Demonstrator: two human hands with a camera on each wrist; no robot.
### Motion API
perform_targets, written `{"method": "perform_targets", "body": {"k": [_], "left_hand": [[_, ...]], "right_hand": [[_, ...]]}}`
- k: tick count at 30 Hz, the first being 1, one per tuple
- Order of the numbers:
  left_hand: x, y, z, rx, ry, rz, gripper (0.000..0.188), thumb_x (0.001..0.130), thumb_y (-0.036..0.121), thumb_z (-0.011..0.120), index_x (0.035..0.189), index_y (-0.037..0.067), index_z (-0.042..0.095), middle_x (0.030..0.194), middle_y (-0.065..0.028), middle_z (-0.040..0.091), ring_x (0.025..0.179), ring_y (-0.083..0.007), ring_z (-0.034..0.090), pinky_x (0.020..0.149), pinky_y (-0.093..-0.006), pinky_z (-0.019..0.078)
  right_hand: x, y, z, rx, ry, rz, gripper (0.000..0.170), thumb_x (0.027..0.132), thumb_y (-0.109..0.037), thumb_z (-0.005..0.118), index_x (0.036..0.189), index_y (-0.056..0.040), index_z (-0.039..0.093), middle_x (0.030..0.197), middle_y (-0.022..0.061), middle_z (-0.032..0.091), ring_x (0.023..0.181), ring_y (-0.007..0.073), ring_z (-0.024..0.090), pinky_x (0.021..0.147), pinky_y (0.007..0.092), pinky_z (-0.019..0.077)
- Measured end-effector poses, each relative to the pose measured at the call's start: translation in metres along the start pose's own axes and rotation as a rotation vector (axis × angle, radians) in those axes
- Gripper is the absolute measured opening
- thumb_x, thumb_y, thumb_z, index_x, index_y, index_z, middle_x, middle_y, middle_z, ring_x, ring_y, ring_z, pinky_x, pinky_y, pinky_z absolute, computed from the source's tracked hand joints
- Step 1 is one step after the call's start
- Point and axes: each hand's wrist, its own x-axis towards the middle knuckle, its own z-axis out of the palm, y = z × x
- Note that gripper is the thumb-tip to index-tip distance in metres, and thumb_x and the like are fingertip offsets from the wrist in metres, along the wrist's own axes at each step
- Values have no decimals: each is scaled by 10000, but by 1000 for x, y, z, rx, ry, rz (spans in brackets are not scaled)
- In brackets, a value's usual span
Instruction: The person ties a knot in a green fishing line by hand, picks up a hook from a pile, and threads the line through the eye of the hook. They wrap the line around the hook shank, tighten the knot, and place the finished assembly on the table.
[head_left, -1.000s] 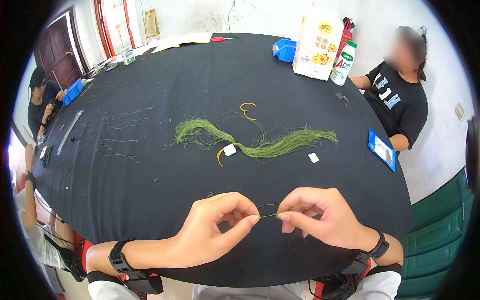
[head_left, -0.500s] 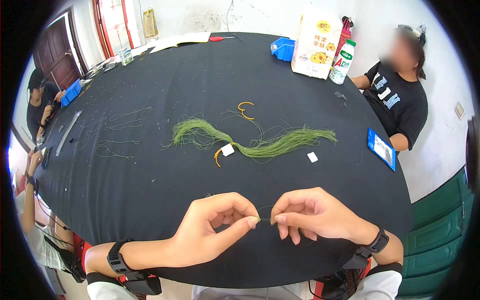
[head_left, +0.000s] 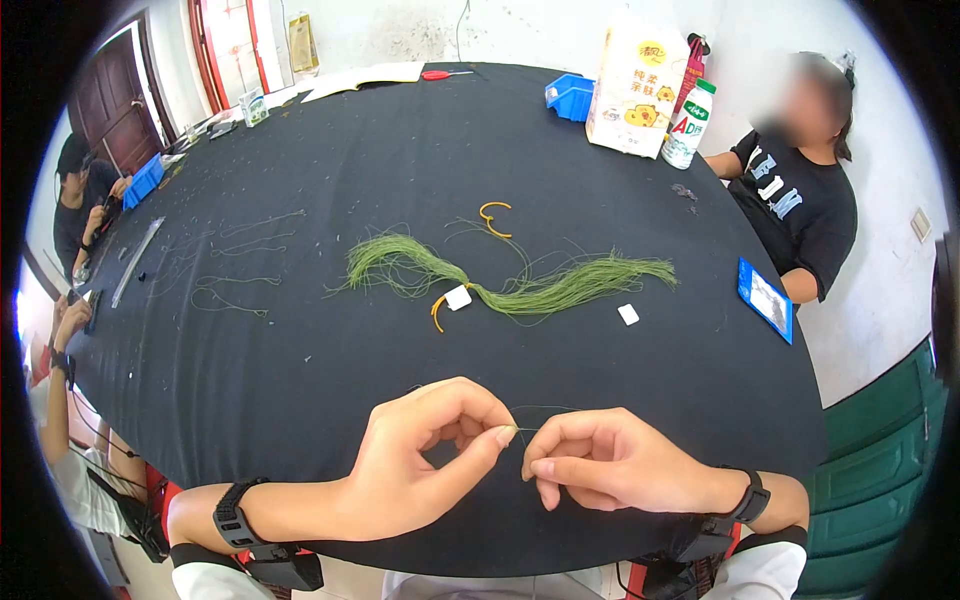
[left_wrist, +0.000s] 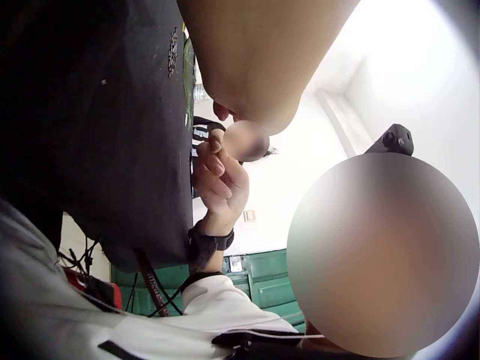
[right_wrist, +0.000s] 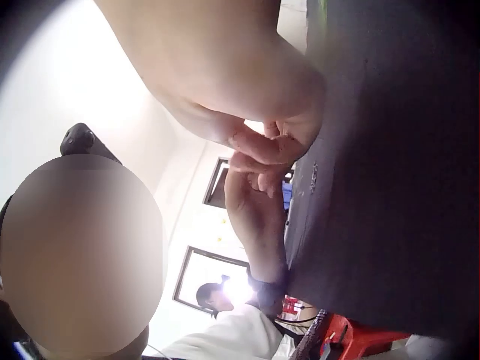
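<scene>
In the head view the left hand (head_left: 430,455) pinches a thin green thread (head_left: 530,430) between thumb and index fingertip. Just right of it, the right hand (head_left: 620,462) has its thumb against its curled index finger; the thread runs toward it, and whether it pinches the strand is hard to see. A second fine line arcs above the fingers. Beyond the hands lies a bundle of green threads (head_left: 560,290), tied near its middle, with a white tag (head_left: 458,297) and a yellow ring (head_left: 438,315) beside the tie.
Another yellow ring (head_left: 490,220) and a white square (head_left: 628,315) lie near the bundle. Loose thread loops (head_left: 235,295) are at left. A blue packet (head_left: 765,300) is at the right edge; a tissue pack (head_left: 635,95), bottle (head_left: 690,125) and blue bin (head_left: 570,98) stand behind. People sit at both sides.
The right hand first moved slightly away from the left fingertips, then lower and back toward them, its fingers more curled. The left hand keeps its pinch and has barely shifted.
</scene>
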Motion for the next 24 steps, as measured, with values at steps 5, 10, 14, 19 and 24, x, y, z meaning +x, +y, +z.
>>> {"method": "perform_targets", "body": {"k": [5, 10, 14, 19, 24], "left_hand": [[0, 0, 3, 174, 57, 151, 83, 795, -53, 631, 859, -14, 594, 790, -64, 595, 615, -92, 552, 529, -213, 442], [1, 8, -3, 359, -28, 230, 136, 786, -75, 629, 905, -22, 590, 865, -105, 601, 676, -96, 567, 559, -217, 467], [3, 7, -1, 395, 1, 288, 145, 760, -84, 642, 881, -16, 600, 836, -106, 612, 634, -111, 563, 537, -220, 457], [4, 7, -1, 416, -3, 323, 143, 753, -87, 643, 873, -21, 601, 829, -108, 614, 625, -116, 562, 527, -224, 458], [4, 7, -1, 397, 4, 333, 144, 752, -85, 646, 873, -23, 599, 833, -110, 615, 623, -118, 562, 527, -225, 460]], "right_hand": [[0, 15, 11, -218, 114, -200, 114, 923, -114, 547, 975, -17, 580, 653, -20, 544, 525, 24, 430, 479, 213, 336], [-7, 6, 24, -823, 359, -479, 77, 842, -72, 606, 913, -47, 594, 582, 46, 566, 446, 133, 526, 447, 285, 414], [-3, 11, 23, -991, 434, -733, 102, 793, -77, 654, 885, -64, 613, 643, 83, 617, 505, 230, 600, 461, 313, 464], [2, 18, 21, -1032, 467, -846, 122, 776, -92, 679, 883, -64, 627, 662, 74, 635, 535, 233, 620, 490, 309, 498], [3, 19, 21, -1050, 476, -860, 133, 771, -83, 682, 890, -59, 628, 663, 69, 637, 533, 226, 621, 482, 309, 497]]}}
